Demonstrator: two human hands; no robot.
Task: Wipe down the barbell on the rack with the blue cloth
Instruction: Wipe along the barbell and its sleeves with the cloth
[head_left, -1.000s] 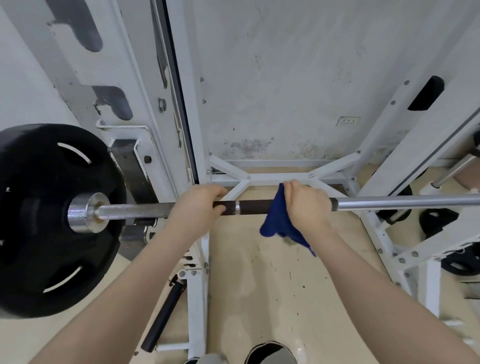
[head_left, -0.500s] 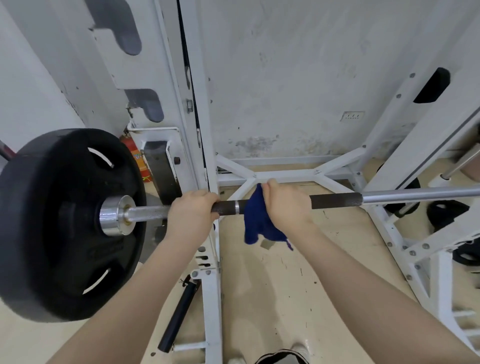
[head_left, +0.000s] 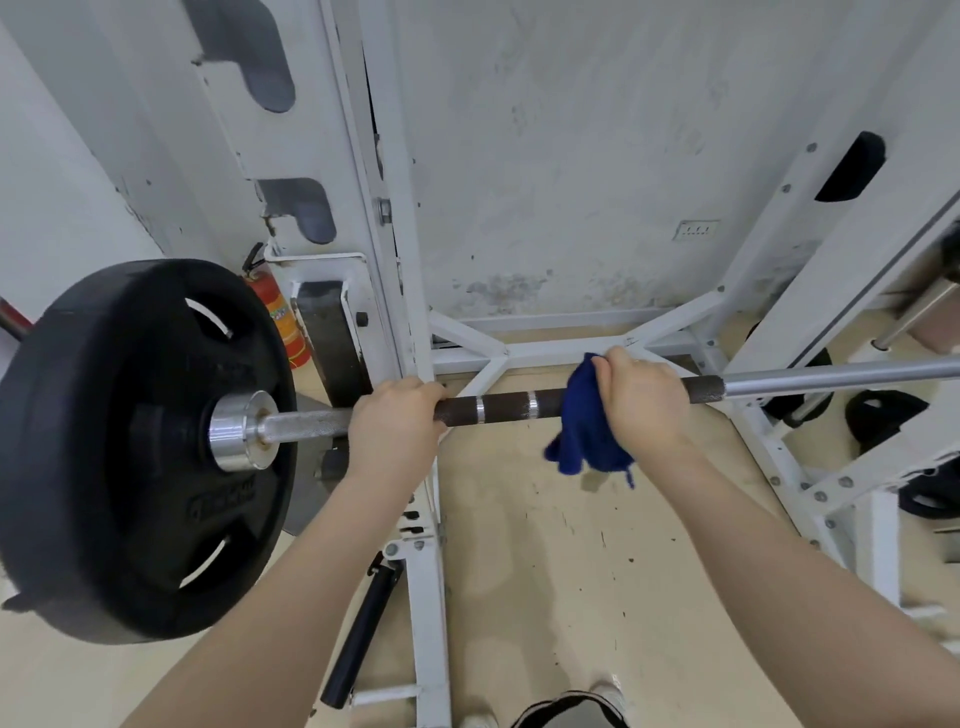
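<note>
The barbell (head_left: 506, 406) runs across the view on the white rack (head_left: 400, 291), with a dark knurled stretch in the middle and bright steel to the right. A black weight plate (head_left: 135, 447) sits on its left end. My left hand (head_left: 392, 431) grips the bar just right of the sleeve collar. My right hand (head_left: 641, 402) holds the blue cloth (head_left: 589, 426) wrapped over the dark knurled part. The cloth's loose end hangs below the bar.
White rack uprights and cross-braces (head_left: 519, 353) stand behind the bar against a stained wall. A red fire extinguisher (head_left: 283, 322) stands behind the plate. More black plates (head_left: 883, 415) are stored low at the right. A black handle (head_left: 358, 639) leans near the rack base.
My right hand and the cloth slid left along the bar, then back to the right, baring the ringed knurled stretch. My left hand kept its grip. The view shifted, showing more of the plate.
</note>
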